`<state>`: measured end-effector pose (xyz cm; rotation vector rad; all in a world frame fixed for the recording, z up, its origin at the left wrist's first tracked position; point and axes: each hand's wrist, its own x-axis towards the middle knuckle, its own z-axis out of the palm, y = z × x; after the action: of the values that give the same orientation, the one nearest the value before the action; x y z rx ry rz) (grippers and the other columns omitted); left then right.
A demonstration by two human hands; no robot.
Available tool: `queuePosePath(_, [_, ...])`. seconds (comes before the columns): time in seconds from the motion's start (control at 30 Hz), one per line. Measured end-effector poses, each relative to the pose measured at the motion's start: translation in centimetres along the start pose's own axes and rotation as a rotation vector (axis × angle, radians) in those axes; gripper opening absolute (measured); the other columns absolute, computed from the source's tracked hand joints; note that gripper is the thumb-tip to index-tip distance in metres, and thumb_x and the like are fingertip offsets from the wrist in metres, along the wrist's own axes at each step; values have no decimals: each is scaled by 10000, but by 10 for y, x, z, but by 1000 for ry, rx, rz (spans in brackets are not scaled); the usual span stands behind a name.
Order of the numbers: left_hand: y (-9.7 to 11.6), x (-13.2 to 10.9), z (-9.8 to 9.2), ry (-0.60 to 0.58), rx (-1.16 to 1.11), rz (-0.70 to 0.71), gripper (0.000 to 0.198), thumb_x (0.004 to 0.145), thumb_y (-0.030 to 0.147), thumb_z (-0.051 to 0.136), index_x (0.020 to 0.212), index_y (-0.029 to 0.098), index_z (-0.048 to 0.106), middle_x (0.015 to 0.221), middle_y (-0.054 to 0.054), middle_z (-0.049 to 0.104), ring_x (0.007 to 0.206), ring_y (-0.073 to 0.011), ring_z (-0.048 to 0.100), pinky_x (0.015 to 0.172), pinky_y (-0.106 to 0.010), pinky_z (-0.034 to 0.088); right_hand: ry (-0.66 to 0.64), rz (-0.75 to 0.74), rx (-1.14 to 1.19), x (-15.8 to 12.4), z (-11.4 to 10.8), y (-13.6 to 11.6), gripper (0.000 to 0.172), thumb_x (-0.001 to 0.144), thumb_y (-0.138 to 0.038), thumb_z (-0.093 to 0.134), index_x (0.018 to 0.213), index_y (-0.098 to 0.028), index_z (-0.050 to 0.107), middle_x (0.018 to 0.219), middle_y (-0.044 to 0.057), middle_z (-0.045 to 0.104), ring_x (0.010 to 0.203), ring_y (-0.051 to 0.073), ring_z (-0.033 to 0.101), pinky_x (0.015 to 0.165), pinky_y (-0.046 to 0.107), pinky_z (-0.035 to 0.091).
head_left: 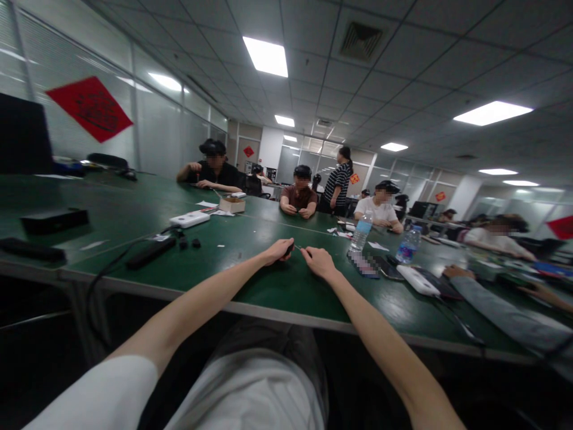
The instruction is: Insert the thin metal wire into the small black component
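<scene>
Both my arms stretch out over a green table [250, 286]. My left hand [278, 249] is closed around a small dark object whose kind I cannot make out. My right hand [319, 261] is closed in a pinch just to its right, and a thin dark piece reaches between the two hands. The hands are almost touching, a little above the table top. Which hand the thin piece belongs to is unclear.
A white power strip [190, 219], a black bar [151, 252], two small black parts [190, 243] and a cardboard box [232, 205] lie left of my hands. Two water bottles [362, 232], phones [388, 268] and a white device [418, 280] lie right. Several people sit around the table; a grey-sleeved arm [496, 310] rests at right.
</scene>
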<state>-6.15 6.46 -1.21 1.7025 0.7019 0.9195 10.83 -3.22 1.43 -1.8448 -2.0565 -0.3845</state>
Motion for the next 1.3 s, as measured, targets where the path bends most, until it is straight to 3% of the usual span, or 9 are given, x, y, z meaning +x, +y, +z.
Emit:
queuePosePath(0.37, [0, -1, 1, 8, 80, 23, 417, 932, 539, 342, 794, 180, 502, 451, 38, 473, 343, -93, 359, 366, -197, 220, 23, 26, -47, -2, 5, -6, 562, 988, -578, 230, 974, -255, 690, 972, 80, 718, 903, 222, 657, 745, 276, 431])
queuePosePath(0.53, [5, -7, 0, -75, 101, 21, 421, 898, 556, 419, 758, 175, 529, 412, 60, 403, 347, -91, 318, 379, -209, 191, -12, -55, -44, -4, 1, 4, 530, 989, -559, 272, 936, -254, 703, 956, 60, 725, 899, 204, 655, 731, 249, 415])
queuePosePath(0.9, [23, -22, -11, -241, 79, -16, 455, 830, 589, 537, 717, 151, 580, 449, 51, 397, 394, -89, 317, 422, -239, 203, -24, -180, -23, -6, -5, 12, 534, 983, -556, 305, 843, -237, 710, 827, 38, 723, 751, 161, 644, 652, 221, 365])
queuePosePath(1.1, [22, -20, -10, -207, 75, -52, 436, 841, 568, 533, 709, 154, 569, 423, 52, 389, 380, -92, 309, 421, -244, 200, -52, -143, -23, -6, -7, 7, 534, 985, -564, 292, 909, -245, 714, 910, 39, 730, 835, 175, 651, 715, 224, 392])
queuePosePath(1.3, [13, -10, -4, -115, 80, -75, 479, 883, 607, 408, 733, 169, 533, 421, 48, 405, 362, -94, 297, 409, -235, 175, -32, -19, -42, -4, -4, -2, 558, 977, -598, 263, 991, -253, 702, 1011, 66, 718, 944, 207, 644, 776, 257, 421])
